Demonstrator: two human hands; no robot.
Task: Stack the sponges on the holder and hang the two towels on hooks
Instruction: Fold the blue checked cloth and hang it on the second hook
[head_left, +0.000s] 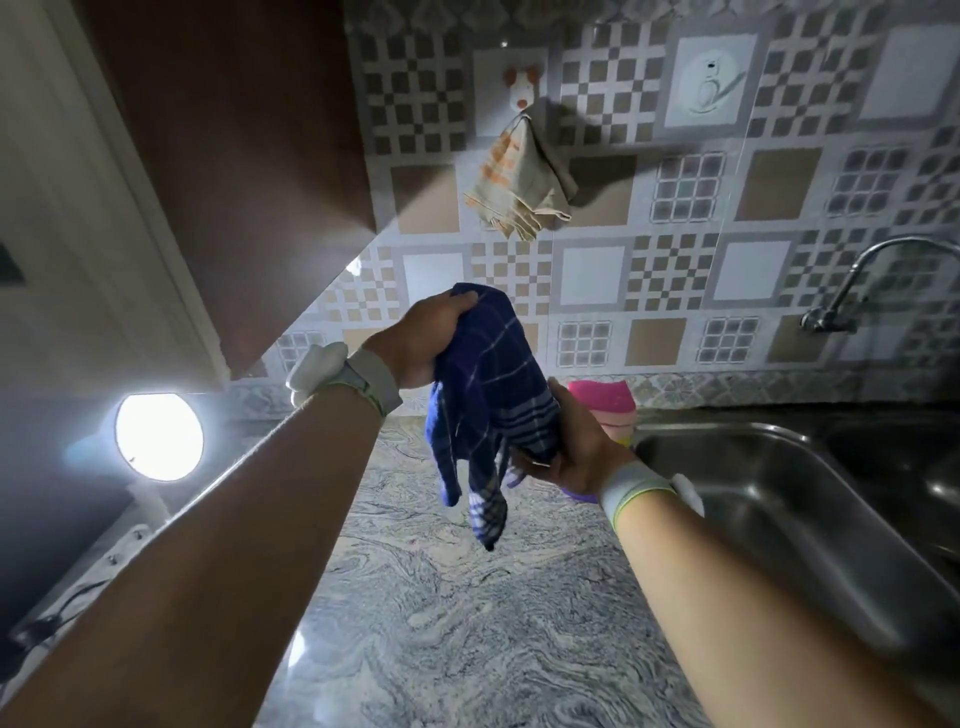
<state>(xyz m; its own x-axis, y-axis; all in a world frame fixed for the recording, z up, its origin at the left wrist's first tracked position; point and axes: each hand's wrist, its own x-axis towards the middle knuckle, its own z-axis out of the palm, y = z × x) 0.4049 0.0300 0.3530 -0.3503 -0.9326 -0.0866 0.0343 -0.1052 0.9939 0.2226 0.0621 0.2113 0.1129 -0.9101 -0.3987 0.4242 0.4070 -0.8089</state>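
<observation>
A dark blue checked towel (488, 395) hangs in the air above the counter, held at both ends. My left hand (426, 340) grips its top edge. My right hand (574, 441) holds its lower right part, and two loose corners dangle below. A beige towel with orange stripes (519, 182) hangs from a dog-shaped hook (521, 85) on the tiled wall. Behind my right hand stands a stack of pink sponges (608, 408), partly hidden; I cannot make out the holder under it. A second, white hook plate (709, 78) sits on the wall to the right.
A marbled grey countertop (467, 623) lies below. The steel sink (779, 493) is at the right, with a tap (852, 291) over it. A brown wall cabinet (234, 156) overhangs at the left. A bright round lamp (158, 436) glares at the left edge.
</observation>
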